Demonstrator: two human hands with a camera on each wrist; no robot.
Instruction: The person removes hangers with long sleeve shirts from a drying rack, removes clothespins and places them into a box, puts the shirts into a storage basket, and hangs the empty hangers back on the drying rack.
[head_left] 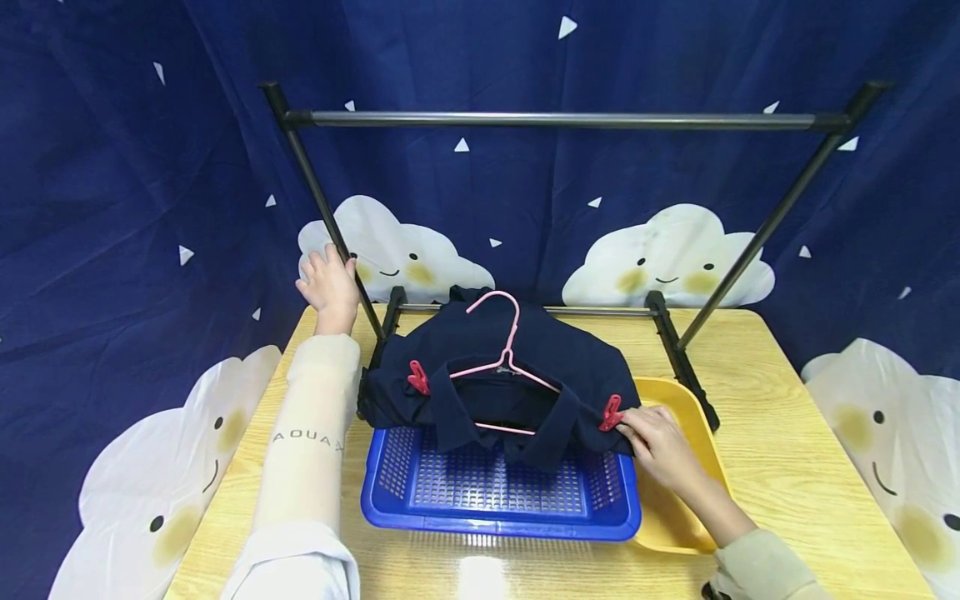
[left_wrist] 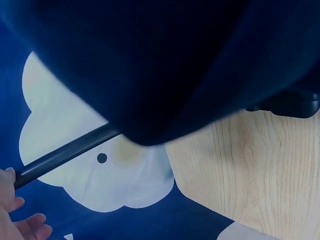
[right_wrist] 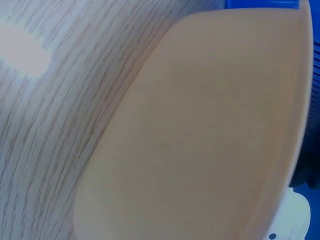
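Observation:
A dark navy collared shirt (head_left: 570,342) lies draped over a blue basket (head_left: 501,527), with a pink hanger (head_left: 514,333) inside its neck and the hook sticking up. Two red clothespins are on it, a left clothespin (head_left: 418,377) and a right clothespin (head_left: 611,413). My right hand (head_left: 660,446) has its fingertips at the right clothespin, seemingly pinching its lower end. My left hand (head_left: 330,283) is beside the rack's left post (head_left: 318,196), fingers loosely extended. In the left wrist view, a fingertip of that hand touches the dark post (left_wrist: 70,150); blurred dark fabric (left_wrist: 165,65) covers the upper part.
A metal rail (head_left: 555,120) spans the rack above the shirt. The rack's right foot (head_left: 682,358) rests on the wooden table (head_left: 802,433). A yellow basin (head_left: 686,546) stands right of the blue basket, below my right forearm. Behind hangs a navy curtain (head_left: 652,50) with cloud faces.

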